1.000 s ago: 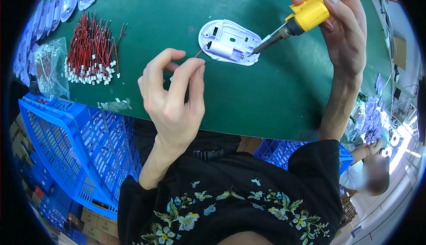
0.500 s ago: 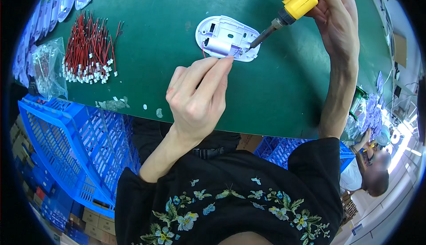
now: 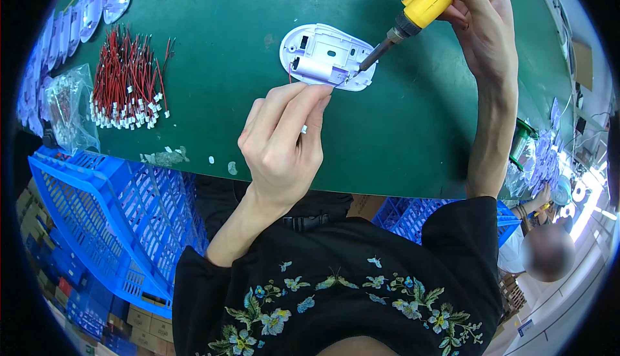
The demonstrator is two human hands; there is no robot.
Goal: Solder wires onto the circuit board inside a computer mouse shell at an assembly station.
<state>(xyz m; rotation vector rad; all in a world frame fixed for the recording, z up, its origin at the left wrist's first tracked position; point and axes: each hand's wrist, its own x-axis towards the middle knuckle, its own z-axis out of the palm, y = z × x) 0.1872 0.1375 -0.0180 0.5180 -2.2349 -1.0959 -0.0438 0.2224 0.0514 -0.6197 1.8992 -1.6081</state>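
A white oval plastic housing (image 3: 323,41) lies on the green table, its inner side with ribs and slots facing up. My right hand (image 3: 481,23) grips a yellow-handled soldering iron (image 3: 426,4). The iron's tip touches or nearly touches the right end of a compartment in the housing. My left hand (image 3: 284,133) is closed at the housing's near edge, pinching a thin wire lead (image 3: 338,83) that runs to the spot by the tip. A small white connector (image 3: 304,129) shows between its fingers. Near the housing's left end, a red wire (image 3: 290,75) stands out.
To the left lies a pile of red and black wires (image 3: 126,78) with white connectors, beside a clear plastic bag (image 3: 70,107). More white housings (image 3: 90,10) line the far left. Blue crates (image 3: 97,188) stand below the table edge. A solder spool (image 3: 523,142) and another person (image 3: 526,249) are at right.
The whole view has shifted slightly. Both hands keep their holds, with the iron still at the same area of the housing. The white connector now shows by my left hand.
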